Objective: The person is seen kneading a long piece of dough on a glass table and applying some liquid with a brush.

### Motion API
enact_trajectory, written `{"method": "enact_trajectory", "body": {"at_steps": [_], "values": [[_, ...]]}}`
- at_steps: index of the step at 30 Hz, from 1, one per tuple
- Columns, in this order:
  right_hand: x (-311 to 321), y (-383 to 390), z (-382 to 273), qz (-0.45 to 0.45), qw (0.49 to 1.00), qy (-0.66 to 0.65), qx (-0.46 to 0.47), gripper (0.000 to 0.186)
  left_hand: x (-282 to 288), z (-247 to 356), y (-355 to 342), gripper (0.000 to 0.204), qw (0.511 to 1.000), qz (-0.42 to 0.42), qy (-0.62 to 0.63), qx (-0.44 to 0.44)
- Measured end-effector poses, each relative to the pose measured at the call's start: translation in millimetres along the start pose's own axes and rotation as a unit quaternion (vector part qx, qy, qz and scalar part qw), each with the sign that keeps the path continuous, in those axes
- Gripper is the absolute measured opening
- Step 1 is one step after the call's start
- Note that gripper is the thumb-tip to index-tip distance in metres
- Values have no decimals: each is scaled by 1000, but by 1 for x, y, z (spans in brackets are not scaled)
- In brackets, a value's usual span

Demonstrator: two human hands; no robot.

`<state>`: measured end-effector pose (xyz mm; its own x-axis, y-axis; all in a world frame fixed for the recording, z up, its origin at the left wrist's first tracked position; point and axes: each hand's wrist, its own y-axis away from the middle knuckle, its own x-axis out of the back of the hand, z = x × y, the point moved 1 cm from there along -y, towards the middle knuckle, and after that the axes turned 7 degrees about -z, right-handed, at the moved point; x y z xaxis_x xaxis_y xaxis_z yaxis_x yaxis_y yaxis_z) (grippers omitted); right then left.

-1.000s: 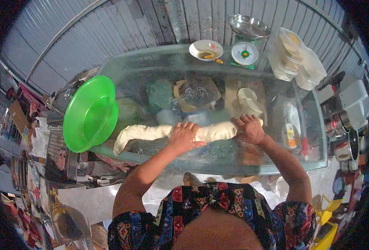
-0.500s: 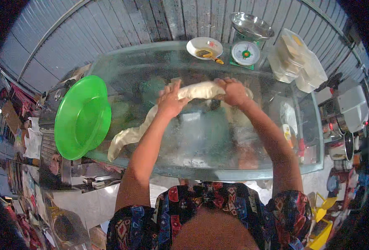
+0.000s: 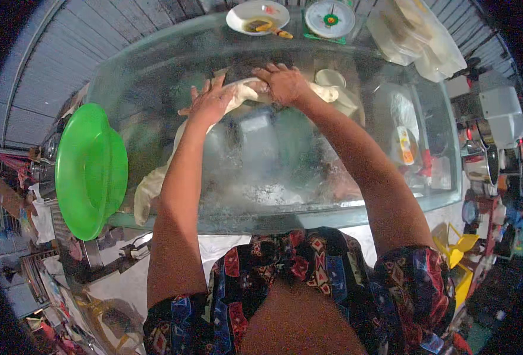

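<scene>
A long pale rope of dough (image 3: pixel 149 189) curves over the glass-topped table (image 3: pixel 232 222), one end near the front left edge and the other beyond my right hand. My left hand (image 3: pixel 210 105) lies on the rope's upper left bend, fingers spread. Resting on the dough farther right is my right hand (image 3: pixel 282 84), palm down with fingers stretched out. Between the hands the dough looks uneven, with a small lump hanging toward me. Part of the rope is hidden under my left forearm.
At the left table edge leans a green plastic basin (image 3: pixel 84 177). Along the far side are a white bowl (image 3: pixel 237 21) with a yellow-handled brush (image 3: pixel 271 29), a dial scale (image 3: pixel 330 21) and translucent plastic containers (image 3: pixel 403 41). A small round pale dish (image 3: pixel 330 78) is beyond the dough's right end.
My right hand has moved left along the dough, closer to my left hand, uncovering the dough's right end. The whole view has shifted, so the table's far side sits higher.
</scene>
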<state>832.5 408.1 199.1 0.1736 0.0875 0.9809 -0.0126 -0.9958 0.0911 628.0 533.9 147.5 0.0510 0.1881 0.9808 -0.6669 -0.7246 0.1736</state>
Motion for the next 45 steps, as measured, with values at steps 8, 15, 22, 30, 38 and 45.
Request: {"method": "enact_trajectory", "body": {"at_steps": [8, 15, 22, 30, 38, 45], "values": [[-15, 23, -3, 140, 990, 23, -11, 51, 32, 58, 53, 57, 997, 67, 5, 42], [-25, 82, -20, 290, 955, 3, 65, 49, 23, 90, 115, 57, 989, 147, -13, 32], [-41, 204, -33, 199, 970, -24, 141, 59, 0, 119, 222, 74, 971, 201, -10, -126], [12, 217, -21, 87, 942, -307, 106, 39, 33, 120, 227, 67, 974, 159, 143, -75], [-20, 166, -25, 161, 985, -10, 63, 61, 11, 135, 162, 72, 967, 231, -12, -111], [-33, 164, -22, 208, 972, 57, 94, 52, 11, 136, 165, 61, 983, 149, -42, -101]]}}
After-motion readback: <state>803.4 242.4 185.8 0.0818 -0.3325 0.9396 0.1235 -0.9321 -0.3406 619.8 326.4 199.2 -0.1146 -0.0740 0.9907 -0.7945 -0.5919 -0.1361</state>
